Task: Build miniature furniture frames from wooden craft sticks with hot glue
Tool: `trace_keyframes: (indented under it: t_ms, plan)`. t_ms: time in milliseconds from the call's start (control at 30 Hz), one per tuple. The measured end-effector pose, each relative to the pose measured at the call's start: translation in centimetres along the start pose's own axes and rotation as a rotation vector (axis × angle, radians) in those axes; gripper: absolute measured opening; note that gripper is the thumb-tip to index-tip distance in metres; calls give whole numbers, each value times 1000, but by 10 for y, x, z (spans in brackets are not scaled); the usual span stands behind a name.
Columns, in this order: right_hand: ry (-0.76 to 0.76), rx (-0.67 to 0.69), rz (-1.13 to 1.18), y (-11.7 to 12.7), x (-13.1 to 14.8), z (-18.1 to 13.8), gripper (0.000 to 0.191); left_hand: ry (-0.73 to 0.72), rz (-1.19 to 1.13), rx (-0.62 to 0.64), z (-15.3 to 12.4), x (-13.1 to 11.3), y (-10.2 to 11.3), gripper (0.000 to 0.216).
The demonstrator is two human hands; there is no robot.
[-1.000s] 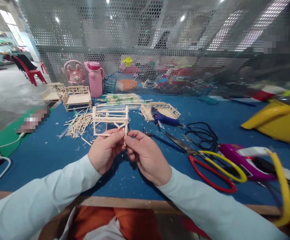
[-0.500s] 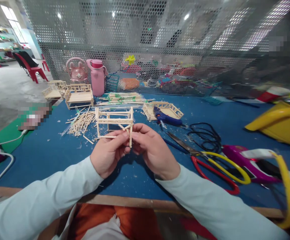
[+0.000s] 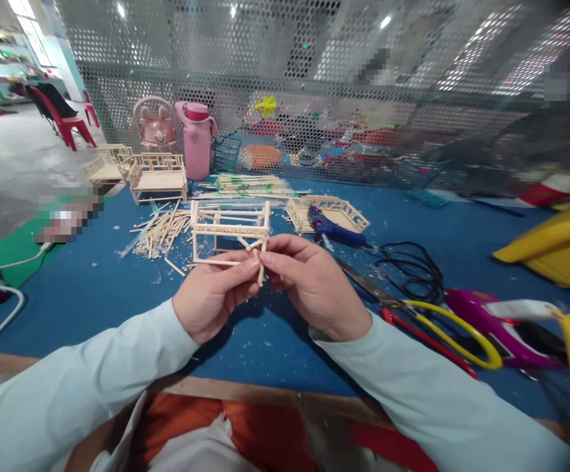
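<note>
Both hands hold a small frame of thin wooden sticks [image 3: 229,228] above the blue table [image 3: 92,288]. My left hand [image 3: 210,295] pinches its lower right corner from the left, fingers closed on a stick. My right hand [image 3: 314,282] pinches the same corner post from the right, thumb and fingers pressed together. The frame stands upright and rises past the fingertips.
Loose sticks [image 3: 164,233] lie behind the frame. Finished stick benches [image 3: 159,177], a pink bottle [image 3: 196,141], a blue glue gun [image 3: 334,229] with black cord, red and yellow scissors [image 3: 442,328] and a yellow object [image 3: 555,246] lie around. A perforated metal screen [image 3: 285,85] backs the table.
Both hands and the stick frame have shifted slightly right and up in view. The grip on the frame's corner is unchanged.
</note>
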State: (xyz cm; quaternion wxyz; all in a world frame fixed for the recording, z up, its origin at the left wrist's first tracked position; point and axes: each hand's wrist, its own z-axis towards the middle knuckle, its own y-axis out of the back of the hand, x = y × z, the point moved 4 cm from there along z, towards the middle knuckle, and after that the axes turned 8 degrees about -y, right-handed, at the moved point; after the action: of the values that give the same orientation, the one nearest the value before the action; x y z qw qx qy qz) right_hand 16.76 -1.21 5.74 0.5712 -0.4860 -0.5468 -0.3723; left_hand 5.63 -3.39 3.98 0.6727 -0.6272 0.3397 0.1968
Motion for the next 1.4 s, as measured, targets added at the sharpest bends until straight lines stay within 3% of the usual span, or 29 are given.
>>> trace_keyframes:
  t_ms: [500,733,867,1400]
  plan:
    - [31,-120,-77,-5,4,-6,19,-2,10,-58,-4,3,-2,17]
    - [38,-58,-101,-6,4,-7,15,-19,-8,-14,-4,4,-2,15]
    - [61,-22,-84,-4,2,-8,16,-19,-16,-57,-3,1,0,16]
    - [145,-68,-169,-5,6,-14,11,-43,10,-87,-3,5,-2,24]
